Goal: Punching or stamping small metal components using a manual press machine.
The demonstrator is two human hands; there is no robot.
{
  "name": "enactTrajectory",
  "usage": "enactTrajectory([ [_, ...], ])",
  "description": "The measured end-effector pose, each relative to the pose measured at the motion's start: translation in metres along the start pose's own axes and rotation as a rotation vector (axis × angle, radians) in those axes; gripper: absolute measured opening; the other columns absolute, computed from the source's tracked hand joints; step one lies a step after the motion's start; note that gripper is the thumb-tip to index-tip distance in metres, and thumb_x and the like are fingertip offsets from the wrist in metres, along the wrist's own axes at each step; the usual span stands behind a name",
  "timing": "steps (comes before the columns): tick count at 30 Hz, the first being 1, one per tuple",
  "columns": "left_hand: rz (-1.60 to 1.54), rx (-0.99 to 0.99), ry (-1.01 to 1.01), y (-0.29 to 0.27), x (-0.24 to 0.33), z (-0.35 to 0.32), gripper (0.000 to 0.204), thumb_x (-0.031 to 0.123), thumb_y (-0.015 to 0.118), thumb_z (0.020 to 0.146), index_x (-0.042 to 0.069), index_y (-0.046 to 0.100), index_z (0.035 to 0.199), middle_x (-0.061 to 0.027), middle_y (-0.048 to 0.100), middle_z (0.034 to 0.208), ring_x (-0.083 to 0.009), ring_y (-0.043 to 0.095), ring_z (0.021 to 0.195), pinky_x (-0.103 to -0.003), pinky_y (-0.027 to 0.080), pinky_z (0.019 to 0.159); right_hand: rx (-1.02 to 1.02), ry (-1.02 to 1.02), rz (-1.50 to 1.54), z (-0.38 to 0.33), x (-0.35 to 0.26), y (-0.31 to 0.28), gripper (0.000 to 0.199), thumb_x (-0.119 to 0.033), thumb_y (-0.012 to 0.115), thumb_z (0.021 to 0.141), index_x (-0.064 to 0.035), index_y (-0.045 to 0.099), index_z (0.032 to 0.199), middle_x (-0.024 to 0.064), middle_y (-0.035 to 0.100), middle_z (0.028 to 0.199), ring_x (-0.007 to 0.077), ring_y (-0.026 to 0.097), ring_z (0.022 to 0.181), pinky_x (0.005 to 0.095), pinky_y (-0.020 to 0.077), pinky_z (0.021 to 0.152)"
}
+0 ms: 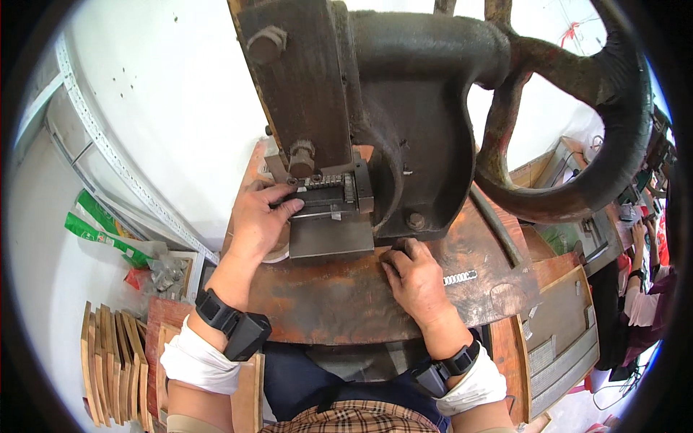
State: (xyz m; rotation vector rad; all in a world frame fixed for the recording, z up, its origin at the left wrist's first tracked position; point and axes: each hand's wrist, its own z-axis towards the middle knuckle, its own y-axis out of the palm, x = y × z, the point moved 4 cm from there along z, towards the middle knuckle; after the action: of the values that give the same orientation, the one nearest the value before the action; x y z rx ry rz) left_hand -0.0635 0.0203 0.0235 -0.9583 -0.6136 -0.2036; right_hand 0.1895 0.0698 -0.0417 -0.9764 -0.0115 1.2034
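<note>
A person sits at a counter (pixel 339 310) with a dark, worn metal surface, both forearms reaching in toward a heavy iron press (pixel 426 108). The left hand (pixel 260 216) is at the left end of a small dark metal fixture (pixel 323 196), its thumb and index finger set narrowly apart at that end; whether a small piece is pinched between them cannot be told. The fixture lies under the press's upright ram (pixel 299 86), on a flat metal plate (pixel 330 239), with small silvery pieces (pixel 333 180) along its back and right side. The right hand (pixel 419 283) rests at the counter in front of the press, fingers curled and close together; it cannot be seen whether they hold anything. Just right of it lies a short strip of pale, linked pieces (pixel 460 278). Farther right, a metal rod (pixel 497 225) lies slanted below the press's big spoked wheel (pixel 570 206). Thin wooden boards (pixel 112 364) stand upright at the lower left.
</note>
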Motion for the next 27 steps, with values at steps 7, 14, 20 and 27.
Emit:
enactTrajectory([
  [7,-0.060,-0.048,-0.048,-0.001,0.004,-0.003,0.033,0.022,0.076,0.078,0.005,0.071,0.106,-0.0163,0.068,0.104,-0.0309,0.064,0.095,-0.037,0.048,0.085,-0.001,-0.002,-0.053,-0.002,-0.001,0.002,0.013,-0.005,0.071,0.074,-0.0047,0.067,0.086,0.0126,0.060,0.093,0.0331,0.060,0.088,0.0405,0.0513,0.076],
  [14,-0.101,-0.038,-0.008,0.000,0.000,-0.005,0.032,0.012,0.076,0.079,0.002,0.069,0.109,-0.0150,0.065,0.101,-0.0246,0.062,0.090,-0.033,0.048,0.079,0.018,-0.041,-0.084,-0.002,-0.001,0.004,0.012,-0.006,0.070,0.074,-0.0053,0.067,0.085,0.0123,0.060,0.091,0.0329,0.060,0.087,0.0406,0.0514,0.074],
  [20,0.055,-0.109,-0.056,0.004,0.007,-0.004,0.035,0.031,0.071,0.083,0.013,0.070,0.112,-0.0146,0.062,0.108,-0.0333,0.056,0.107,-0.057,0.037,0.095,0.000,-0.053,-0.089,0.000,-0.005,0.004,0.009,-0.007,0.068,0.075,-0.0052,0.066,0.084,0.0117,0.061,0.092,0.0316,0.060,0.087,0.0407,0.0524,0.071],
  [27,0.099,-0.153,-0.050,0.011,0.010,-0.004,0.034,0.035,0.063,0.089,0.015,0.068,0.115,-0.0153,0.057,0.116,-0.0342,0.050,0.117,-0.064,0.026,0.100,0.007,-0.044,-0.103,-0.002,-0.004,0.004,0.009,-0.007,0.068,0.074,-0.0065,0.066,0.083,0.0107,0.060,0.092,0.0308,0.060,0.087,0.0405,0.0523,0.071],
])
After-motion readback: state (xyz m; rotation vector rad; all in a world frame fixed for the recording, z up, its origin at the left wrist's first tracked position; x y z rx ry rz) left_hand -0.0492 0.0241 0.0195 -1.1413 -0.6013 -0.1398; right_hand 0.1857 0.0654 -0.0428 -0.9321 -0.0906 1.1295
